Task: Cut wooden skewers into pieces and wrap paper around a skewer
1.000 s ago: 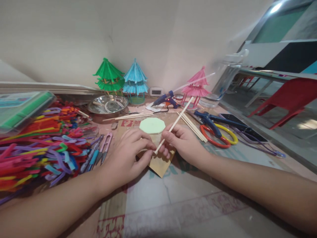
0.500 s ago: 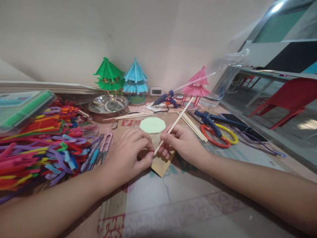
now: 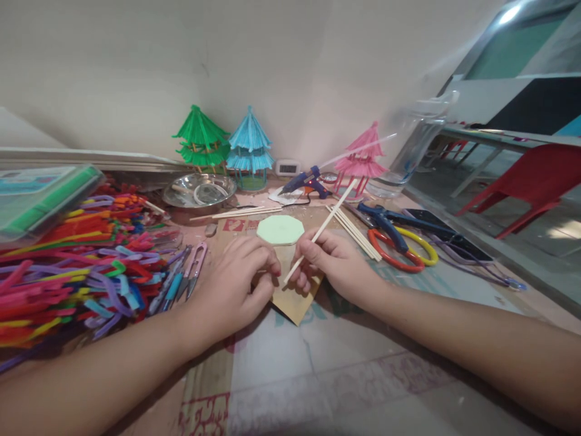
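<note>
My right hand pinches a thin wooden stick between thumb and fingers. The stick slants, its lower end close to my left fingertips and its upper end pointing away to the right. My left hand has loosely curled fingers, apart from the stick, with nothing visible in them. Beneath both hands lies a tan square sheet, partly covered; its material is unclear. Just beyond the hands sits a pale green octagonal piece. More wooden sticks lie beside my right hand.
Colourful pipe cleaners and a plastic box fill the left. Pens and thread snips lie nearby. Behind are a metal bowl, a glue gun and green, blue and pink tiered models. Scissors and a phone lie right.
My left fingers have let go of the stick's lower end and drawn slightly left. My right hand keeps the stick at nearly the same slant.
</note>
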`<state>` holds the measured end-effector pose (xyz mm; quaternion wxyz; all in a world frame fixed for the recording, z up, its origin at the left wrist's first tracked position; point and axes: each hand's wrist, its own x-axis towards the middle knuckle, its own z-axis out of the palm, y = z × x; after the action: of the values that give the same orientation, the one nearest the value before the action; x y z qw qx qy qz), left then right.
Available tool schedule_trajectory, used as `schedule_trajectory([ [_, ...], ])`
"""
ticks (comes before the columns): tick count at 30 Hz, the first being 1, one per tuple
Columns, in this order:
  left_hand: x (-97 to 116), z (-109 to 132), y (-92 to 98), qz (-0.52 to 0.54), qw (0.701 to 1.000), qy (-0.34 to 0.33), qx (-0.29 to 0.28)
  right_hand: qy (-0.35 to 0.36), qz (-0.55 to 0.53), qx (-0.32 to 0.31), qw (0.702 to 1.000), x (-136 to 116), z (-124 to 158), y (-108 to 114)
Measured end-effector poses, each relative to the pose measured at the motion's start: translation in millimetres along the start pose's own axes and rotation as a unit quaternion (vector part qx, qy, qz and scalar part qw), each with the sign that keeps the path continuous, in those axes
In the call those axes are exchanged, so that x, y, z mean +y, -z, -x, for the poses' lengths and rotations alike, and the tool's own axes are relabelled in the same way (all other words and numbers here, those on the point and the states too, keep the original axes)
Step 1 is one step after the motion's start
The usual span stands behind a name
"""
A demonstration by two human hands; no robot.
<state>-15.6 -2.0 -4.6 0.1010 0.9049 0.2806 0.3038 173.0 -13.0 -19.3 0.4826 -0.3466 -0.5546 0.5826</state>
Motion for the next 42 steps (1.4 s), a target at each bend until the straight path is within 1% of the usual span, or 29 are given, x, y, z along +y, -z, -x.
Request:
schedule_trajectory([
  [4,-0.6,0.4,-0.1,-0.003,1.0,-0.011,-0.019,0.014,0.007,-0.001,1.0,-0.2,1.0,0.3],
  [7,-2.3,0.3,-0.8,-0.003,0.999,-0.017,-0.036,0.012,0.033,0.0,0.999,-1.4,1.6,-0.6],
  [9,-3.5,-0.1,-1.3,-0.007,0.999,-0.011,-0.043,0.019,0.078,0.012,0.997,-2.7,1.5,0.8],
  [11,-3.9,-0.3,-2.2,-0.017,0.999,0.002,-0.049,0.052,0.154,0.042,0.986,-4.0,1.0,4.9],
  [13,-3.1,0.3,-3.6,-0.033,0.997,0.019,-0.06,0.105,0.253,0.081,0.958,-5.2,0.7,10.4],
  [14,-2.4,1.1,-4.4,-0.041,0.996,0.028,-0.07,0.135,0.303,0.088,0.939,-5.7,0.9,12.7],
  [15,-1.6,2.0,-5.3,-0.048,0.995,0.035,-0.082,0.161,0.349,0.081,0.92,-6.2,1.7,14.1],
  [16,-0.9,3.2,-6.1,-0.056,0.993,0.04,-0.095,0.181,0.387,0.061,0.902,-6.6,2.9,14.3],
  [18,0.1,5.4,-7.5,-0.069,0.99,0.044,-0.119,0.202,0.434,-0.009,0.878,-7.6,6.6,11.1],
  [20,0.0,7.0,-8.4,-0.071,0.988,0.039,-0.132,0.219,0.455,-0.095,0.858,-8.7,10.2,5.6],
  [22,-1.0,7.6,-8.9,-0.064,0.988,0.035,-0.135,0.26,0.472,-0.162,0.827,-9.6,11.2,2.0],
  [24,-1.9,7.4,-9.0,-0.063,0.988,0.033,-0.135,0.311,0.506,-0.186,0.783,-10.1,9.2,3.1],
  [26,-2.2,6.8,-8.8,-0.072,0.987,0.036,-0.137,0.348,0.547,-0.169,0.742,-10.3,5.9,7.4],
  [27,-2.0,6.6,-8.6,-0.077,0.986,0.038,-0.14,0.355,0.563,-0.156,0.729,-10.4,4.6,9.6],
  [28,-1.7,6.3,-8.3,-0.08,0.986,0.04,-0.143,0.352,0.57,-0.147,0.728,-10.7,3.8,11.2],
  [29,-1.2,6.2,-8.0,-0.078,0.985,0.042,-0.146,0.341,0.566,-0.147,0.736,-11.1,3.6,12.1],
  [31,-0.4,6.2,-7.6,-0.071,0.986,0.042,-0.147,0.305,0.539,-0.168,0.767,-12.2,3.8,12.3],
  [32,-0.1,6.2,-7.6,-0.07,0.986,0.041,-0.144,0.287,0.528,-0.183,0.778,-12.9,3.7,12.0],
  [33,0.0,6.3,-7.6,-0.07,0.987,0.039,-0.142,0.273,0.525,-0.191,0.783,-13.7,3.4,11.8],
  [34,0.0,6.4,-7.7,-0.072,0.987,0.037,-0.138,0.264,0.533,-0.187,0.782,-14.4,2.7,11.8],
  [37,-0.2,6.5,-8.2,-0.073,0.988,0.033,-0.135,0.253,0.567,-0.145,0.771,-15.7,1.2,11.9],
  [38,-0.3,6.5,-8.2,-0.071,0.988,0.034,-0.136,0.257,0.563,-0.144,0.772,-15.8,1.1,11.8],
  [40,-0.3,6.5,-8.3,-0.068,0.987,0.039,-0.14,0.274,0.541,-0.168,0.777,-15.6,1.1,11.7],
  [42,-0.5,6.5,-8.4,-0.073,0.987,0.038,-0.14,0.287,0.537,-0.177,0.773,-14.7,0.2,12.8],
])
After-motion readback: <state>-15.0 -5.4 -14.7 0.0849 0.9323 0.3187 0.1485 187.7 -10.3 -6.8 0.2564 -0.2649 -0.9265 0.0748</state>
